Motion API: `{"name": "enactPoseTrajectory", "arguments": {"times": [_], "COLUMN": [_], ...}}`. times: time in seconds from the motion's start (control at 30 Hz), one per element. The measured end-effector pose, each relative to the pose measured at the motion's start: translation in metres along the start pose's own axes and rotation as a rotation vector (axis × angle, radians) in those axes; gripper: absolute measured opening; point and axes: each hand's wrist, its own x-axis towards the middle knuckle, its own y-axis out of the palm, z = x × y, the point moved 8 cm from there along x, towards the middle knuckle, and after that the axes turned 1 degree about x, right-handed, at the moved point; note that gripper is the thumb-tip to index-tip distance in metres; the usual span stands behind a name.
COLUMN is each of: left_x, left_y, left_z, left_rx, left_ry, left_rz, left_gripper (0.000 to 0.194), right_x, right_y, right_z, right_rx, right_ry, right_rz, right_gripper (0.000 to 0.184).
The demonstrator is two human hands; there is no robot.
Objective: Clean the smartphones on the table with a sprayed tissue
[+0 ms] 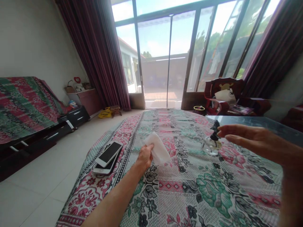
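My left hand [145, 155] pinches the near edge of a folded white cloth [159, 148], which may be a paper tissue, above the middle of the patterned cover. On the right, my right hand [246, 135] has its fingers stretched out beside the black spray head of a clear spray bottle [211, 145]. Whether the fingertips touch the spray head I cannot tell. The bottle stands upright on the cover. To the left of my left hand lies a small stack of smartphones, with a white-framed smartphone [109, 153] on top, its dark screen up.
A floral cover [175, 195] is spread over the surface before me. Beyond its right side shows a bluish tabletop [265, 123]. A wooden armchair [217, 94] stands near the glass doors. At the left are a black drawer unit [78, 116] and a yellow bag [105, 113] on the floor.
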Motion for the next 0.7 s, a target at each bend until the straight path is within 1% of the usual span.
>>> {"name": "enactPoseTrajectory", "arguments": {"times": [0.03,0.07,0.17,0.2,0.23,0.27,0.33,0.4,0.6,0.67,0.7], "left_x": [-0.003,-0.006,-0.015,-0.017,-0.018,-0.017,-0.015,-0.013,-0.009,-0.008,-0.007], "left_y": [0.003,0.008,0.021,0.023,0.025,0.025,0.022,0.02,0.019,0.02,0.018], "left_z": [0.0,0.0,-0.001,-0.001,-0.001,-0.002,-0.002,0.0,0.009,0.002,-0.006], "left_rx": [0.008,0.006,-0.013,-0.016,-0.012,-0.008,0.029,0.07,0.174,0.297,0.397], "left_ry": [-0.004,-0.01,-0.017,-0.016,-0.018,-0.013,0.002,0.006,0.012,0.026,0.05], "left_rz": [0.024,0.065,0.192,0.221,0.247,0.247,0.231,0.225,0.237,0.275,0.288], "left_gripper": [0.011,0.01,0.008,0.009,0.01,0.01,0.013,0.016,0.027,0.031,0.034], "right_x": [0.003,0.008,0.018,0.018,0.019,0.018,0.019,0.018,0.012,0.011,0.01], "right_y": [0.028,0.062,0.168,0.197,0.218,0.234,0.246,0.248,0.254,0.255,0.254], "right_z": [0.006,0.01,0.015,0.013,0.01,0.006,-0.005,-0.014,-0.026,-0.031,-0.034], "right_rx": [0.03,0.062,0.177,0.234,0.34,0.455,0.609,0.705,0.828,0.874,0.894], "right_ry": [0.008,0.02,0.063,0.091,0.13,0.172,0.252,0.309,0.424,0.475,0.496], "right_rz": [0.031,0.089,0.344,0.426,0.467,0.493,0.463,0.422,0.37,0.344,0.326], "right_gripper": [0.051,0.05,0.046,0.045,0.046,0.047,0.045,0.042,0.025,0.019,0.017]}}
